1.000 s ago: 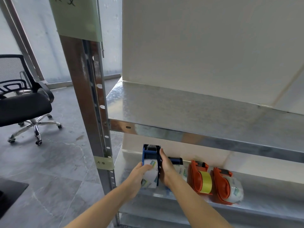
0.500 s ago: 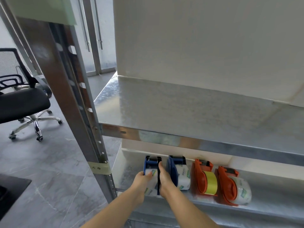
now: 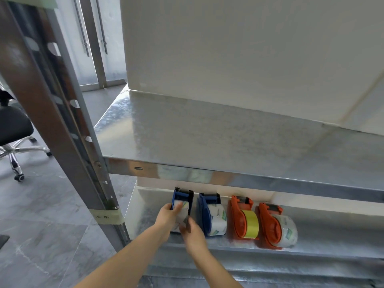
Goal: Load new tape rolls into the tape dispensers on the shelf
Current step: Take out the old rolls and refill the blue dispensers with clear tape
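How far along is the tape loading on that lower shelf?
Three stand loaded: second blue dispenser, yellow-roll orange dispenser, clear-roll orange dispenser. In hand: leftmost blue dispenser, roll inside, gripped by the left hand; right hand at its front, blurred. Left: probably just letting go.

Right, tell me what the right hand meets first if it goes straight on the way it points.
The leftmost blue tape dispenser: the right hand points at its near right edge, probably already touching, though blur hides contact. The left hand grips its other side.

Blue dispensers (image 3: pixel 204 206), orange dispensers (image 3: pixel 239 219), one yellow roll (image 3: pixel 252 224)
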`<state>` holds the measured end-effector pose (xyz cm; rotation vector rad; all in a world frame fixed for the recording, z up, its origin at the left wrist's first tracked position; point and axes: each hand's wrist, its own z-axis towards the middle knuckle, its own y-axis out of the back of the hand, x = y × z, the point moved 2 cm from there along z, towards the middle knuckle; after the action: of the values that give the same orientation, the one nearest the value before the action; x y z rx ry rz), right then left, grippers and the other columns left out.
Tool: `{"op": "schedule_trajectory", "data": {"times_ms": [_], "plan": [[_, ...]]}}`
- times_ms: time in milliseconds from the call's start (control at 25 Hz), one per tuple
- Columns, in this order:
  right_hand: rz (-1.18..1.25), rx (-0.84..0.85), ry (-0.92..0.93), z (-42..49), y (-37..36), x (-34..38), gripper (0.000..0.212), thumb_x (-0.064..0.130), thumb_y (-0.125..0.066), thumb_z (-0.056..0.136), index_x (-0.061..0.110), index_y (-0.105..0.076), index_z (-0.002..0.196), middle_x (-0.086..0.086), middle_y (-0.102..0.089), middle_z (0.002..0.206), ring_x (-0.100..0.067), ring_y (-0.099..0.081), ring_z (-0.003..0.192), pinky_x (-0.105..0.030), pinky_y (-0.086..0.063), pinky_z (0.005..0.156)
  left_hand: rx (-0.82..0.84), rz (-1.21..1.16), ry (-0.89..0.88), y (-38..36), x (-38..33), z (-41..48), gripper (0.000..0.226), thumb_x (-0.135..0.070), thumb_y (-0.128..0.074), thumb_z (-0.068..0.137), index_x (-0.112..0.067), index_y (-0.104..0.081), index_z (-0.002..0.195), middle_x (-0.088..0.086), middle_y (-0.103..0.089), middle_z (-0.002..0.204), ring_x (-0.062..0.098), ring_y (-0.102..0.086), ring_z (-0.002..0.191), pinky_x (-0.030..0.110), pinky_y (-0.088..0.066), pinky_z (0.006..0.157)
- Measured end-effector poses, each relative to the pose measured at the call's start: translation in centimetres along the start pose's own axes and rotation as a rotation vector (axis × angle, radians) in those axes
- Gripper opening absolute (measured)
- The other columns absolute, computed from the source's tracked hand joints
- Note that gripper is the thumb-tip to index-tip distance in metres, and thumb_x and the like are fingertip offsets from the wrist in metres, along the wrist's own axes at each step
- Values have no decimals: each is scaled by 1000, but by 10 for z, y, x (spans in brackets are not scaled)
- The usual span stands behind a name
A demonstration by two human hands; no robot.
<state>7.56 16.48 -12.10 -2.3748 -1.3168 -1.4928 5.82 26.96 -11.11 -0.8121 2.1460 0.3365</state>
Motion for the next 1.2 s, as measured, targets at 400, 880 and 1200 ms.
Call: {"op": "schedule_trajectory", "data": {"times_ms": [400,880,1200], "plan": [[-171,-193,73,-7,-2,11,44,22,-52,95,24,-44,138,3,-63,128,-15,-60,114,-32,-50,93,-107,310,-229,19,1,-21,40,-1,-56,89,-18,-51,125,1,-64,98,21,-64,90,31,-53,74],[-280,-238,169,-21,12,28,63,20,-55,94,29,-25,149,2,-56,137,-16,-57,121,-31,-48,99,-132,426,-330,22,-6,-32,37,-7,-61,86,-13,-51,122,-5,-60,91,19,-61,87,38,-56,79],[-237,-286,228,-38,36,41,52,23,-60,91,26,-40,140,7,-60,127,-10,-61,107,-30,-50,93,-73,604,-448,29,-33,-46,43,-14,-63,82,-19,-51,123,2,-58,121,21,-62,99,44,-57,84]]}}
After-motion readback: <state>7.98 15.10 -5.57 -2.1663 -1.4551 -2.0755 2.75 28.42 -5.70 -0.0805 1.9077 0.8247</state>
